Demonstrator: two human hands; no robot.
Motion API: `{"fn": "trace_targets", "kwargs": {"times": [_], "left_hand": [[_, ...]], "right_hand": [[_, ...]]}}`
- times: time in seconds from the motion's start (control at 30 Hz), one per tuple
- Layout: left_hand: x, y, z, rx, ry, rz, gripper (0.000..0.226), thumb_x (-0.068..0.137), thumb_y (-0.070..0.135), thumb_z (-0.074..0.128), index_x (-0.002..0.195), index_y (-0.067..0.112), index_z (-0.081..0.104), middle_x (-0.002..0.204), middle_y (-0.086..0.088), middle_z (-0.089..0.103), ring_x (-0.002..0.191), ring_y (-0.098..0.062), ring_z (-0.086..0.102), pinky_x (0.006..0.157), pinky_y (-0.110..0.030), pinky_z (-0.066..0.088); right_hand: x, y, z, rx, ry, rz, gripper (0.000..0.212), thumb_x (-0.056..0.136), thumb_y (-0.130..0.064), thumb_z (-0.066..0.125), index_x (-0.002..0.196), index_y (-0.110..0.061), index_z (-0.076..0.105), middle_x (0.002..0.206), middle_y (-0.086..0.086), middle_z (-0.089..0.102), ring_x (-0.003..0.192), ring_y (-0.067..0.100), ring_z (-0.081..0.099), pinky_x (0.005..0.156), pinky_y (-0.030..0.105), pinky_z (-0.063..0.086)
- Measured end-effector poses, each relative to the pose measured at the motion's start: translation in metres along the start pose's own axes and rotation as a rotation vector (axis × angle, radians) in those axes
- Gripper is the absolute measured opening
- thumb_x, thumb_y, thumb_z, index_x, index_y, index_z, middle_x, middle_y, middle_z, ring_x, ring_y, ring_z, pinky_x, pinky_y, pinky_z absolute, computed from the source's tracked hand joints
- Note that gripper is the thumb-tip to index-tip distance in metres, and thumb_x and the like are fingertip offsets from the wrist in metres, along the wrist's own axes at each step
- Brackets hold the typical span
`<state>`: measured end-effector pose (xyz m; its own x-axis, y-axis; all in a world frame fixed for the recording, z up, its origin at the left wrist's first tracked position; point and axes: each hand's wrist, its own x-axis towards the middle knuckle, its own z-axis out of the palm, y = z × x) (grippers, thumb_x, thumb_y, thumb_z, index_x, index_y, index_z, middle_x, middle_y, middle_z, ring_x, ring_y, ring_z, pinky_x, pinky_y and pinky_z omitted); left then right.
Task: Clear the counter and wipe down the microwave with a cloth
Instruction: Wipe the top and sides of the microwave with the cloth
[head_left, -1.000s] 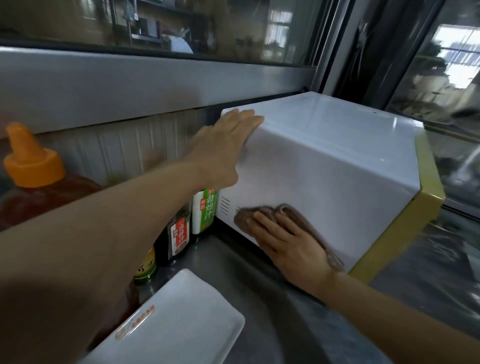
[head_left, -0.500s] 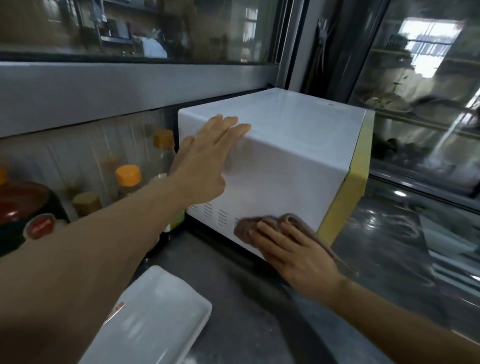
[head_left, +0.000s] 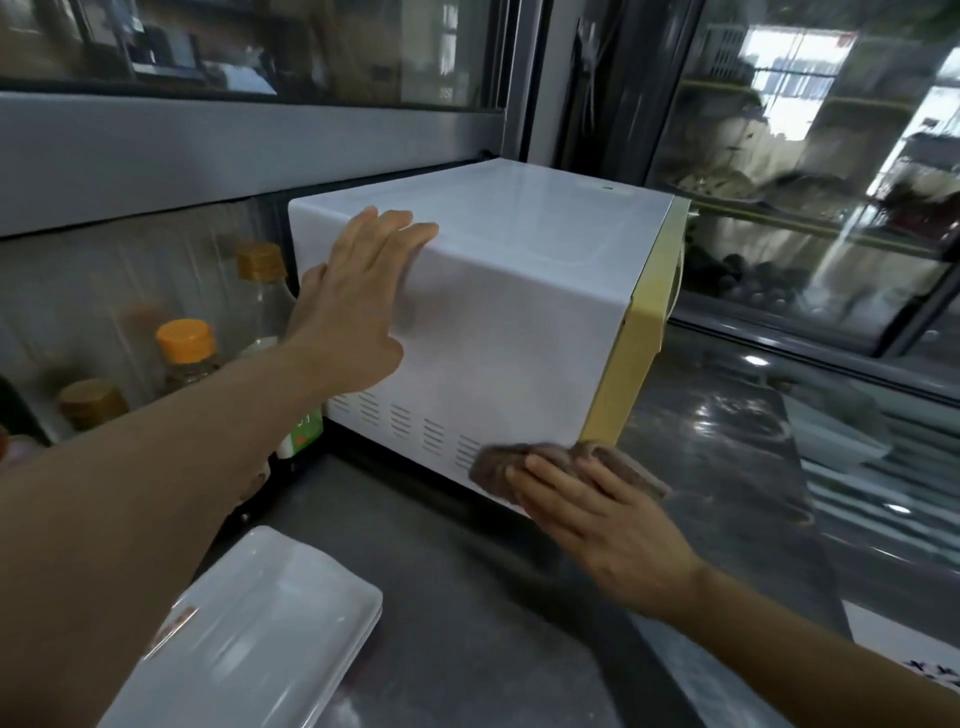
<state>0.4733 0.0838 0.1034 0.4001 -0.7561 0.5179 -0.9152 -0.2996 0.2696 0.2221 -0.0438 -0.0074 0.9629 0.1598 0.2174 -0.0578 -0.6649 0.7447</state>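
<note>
Where the right hand (head_left: 602, 525) lies flat, a brown cloth (head_left: 498, 465) is pressed against the lower front corner of the microwave (head_left: 498, 332), on its white side panel, right next to the cream-yellow door frame (head_left: 631, 358). Its fingers (head_left: 545, 480) are straight and slightly spread over the cloth; folds of cloth stick out past the fingertips and to the right of the knuckles. Rows of vent slots (head_left: 410, 423) run along the panel just left of those fingers.

Left hand (head_left: 353, 312) is open on the same side panel, higher up and toward the rear. Its fingers (head_left: 395, 234) are straight and close together, tips bent over the top edge onto the white top. Thumb is hidden behind the palm side; cannot tell how it lies.

Microwave stands on a dark grey surface (head_left: 467, 613), turned so its side faces the camera.

Below the left forearm, a white rectangular tray (head_left: 260, 623) sits at the near edge of the surface. Behind that arm, left of the microwave, several bottles stand against the wall: one with an orange cap (head_left: 186, 340), one taller clear one with a brown cap (head_left: 260, 262), one low with a brown lid (head_left: 92, 402). A green label (head_left: 306, 428) shows just under the left wrist. Glass panes (head_left: 805, 182) stand beyond the right hand's fingers, to the far right.
</note>
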Motion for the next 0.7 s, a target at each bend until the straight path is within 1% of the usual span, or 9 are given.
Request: {"fn": "trace_targets", "kwargs": {"times": [0.1,0.23,0.3,0.37,0.4,0.47,0.53,0.6,0.7], "left_hand": [[0.000,-0.003,-0.006,0.013,-0.037,0.026,0.103,0.064,-0.004,0.071,0.146,0.028,0.018,0.155,0.002,0.012,0.146,-0.021,0.001,0.105,-0.058,0.027],[-0.002,-0.004,-0.007,0.009,-0.048,0.039,0.104,0.065,-0.004,0.072,0.147,0.028,0.016,0.156,0.001,0.011,0.146,-0.022,0.001,0.106,-0.058,0.027],[-0.002,-0.004,-0.004,0.011,-0.047,0.044,0.104,0.066,-0.004,0.072,0.147,0.028,0.015,0.156,0.001,0.010,0.146,-0.023,0.000,0.106,-0.058,0.026],[-0.001,-0.005,-0.003,0.016,-0.035,0.053,0.105,0.065,-0.005,0.072,0.147,0.028,0.015,0.156,0.001,0.010,0.146,-0.023,0.001,0.107,-0.059,0.026],[-0.001,-0.006,-0.005,0.017,-0.032,0.060,0.106,0.065,-0.007,0.071,0.147,0.028,0.015,0.156,0.001,0.011,0.146,-0.023,0.001,0.107,-0.059,0.027],[0.000,-0.008,-0.009,0.021,-0.049,0.083,0.106,0.065,-0.009,0.069,0.148,0.028,0.014,0.157,0.002,0.011,0.146,-0.023,0.002,0.108,-0.058,0.027],[0.002,-0.010,-0.016,0.051,-0.091,0.104,0.107,0.066,-0.007,0.068,0.149,0.030,0.011,0.157,0.002,0.010,0.146,-0.022,0.002,0.109,-0.057,0.027],[0.004,-0.014,-0.025,0.113,-0.138,0.137,0.106,0.069,-0.003,0.068,0.149,0.031,0.007,0.158,0.003,0.008,0.146,-0.020,0.003,0.110,-0.055,0.026],[0.007,-0.026,-0.035,0.254,-0.159,0.151,0.107,0.071,0.004,0.070,0.149,0.032,0.002,0.159,0.003,0.006,0.146,-0.019,0.005,0.111,-0.053,0.023]], "right_hand": [[-0.003,0.004,-0.009,0.008,-0.010,0.025,0.051,0.087,-0.017,0.033,0.133,-0.015,0.054,0.147,0.002,0.040,0.137,0.021,0.034,0.114,0.041,0.010],[0.016,0.053,-0.027,0.019,0.258,0.272,0.048,0.100,-0.011,0.019,0.143,-0.015,0.038,0.154,0.004,0.029,0.142,0.022,0.025,0.115,0.043,0.011],[0.024,0.057,-0.026,-0.001,0.331,0.387,0.048,0.099,-0.011,0.024,0.145,-0.015,0.036,0.155,0.003,0.025,0.144,0.022,0.021,0.116,0.045,0.011],[0.025,0.037,-0.014,-0.026,0.301,0.388,0.051,0.094,-0.008,0.029,0.144,-0.014,0.036,0.156,0.003,0.021,0.146,0.023,0.013,0.117,0.045,0.006],[0.023,0.022,-0.006,-0.031,0.235,0.314,0.054,0.090,-0.010,0.032,0.143,-0.013,0.038,0.156,0.004,0.020,0.146,0.024,0.012,0.117,0.045,0.005],[0.018,-0.005,0.003,-0.021,0.062,0.110,0.055,0.084,-0.015,0.033,0.137,-0.011,0.048,0.152,0.005,0.029,0.142,0.025,0.023,0.116,0.045,0.012],[0.018,-0.015,0.000,-0.018,-0.067,0.001,0.056,0.082,-0.018,0.030,0.133,-0.013,0.054,0.148,0.005,0.038,0.137,0.025,0.035,0.115,0.046,0.021],[0.019,-0.004,-0.009,0.005,-0.076,0.005,0.057,0.081,-0.019,0.030,0.133,-0.012,0.053,0.148,0.005,0.038,0.137,0.025,0.036,0.117,0.046,0.019],[0.018,0.027,-0.021,0.028,0.047,0.156,0.059,0.083,-0.015,0.031,0.141,-0.010,0.042,0.153,0.007,0.029,0.143,0.025,0.022,0.118,0.043,0.007]]}}
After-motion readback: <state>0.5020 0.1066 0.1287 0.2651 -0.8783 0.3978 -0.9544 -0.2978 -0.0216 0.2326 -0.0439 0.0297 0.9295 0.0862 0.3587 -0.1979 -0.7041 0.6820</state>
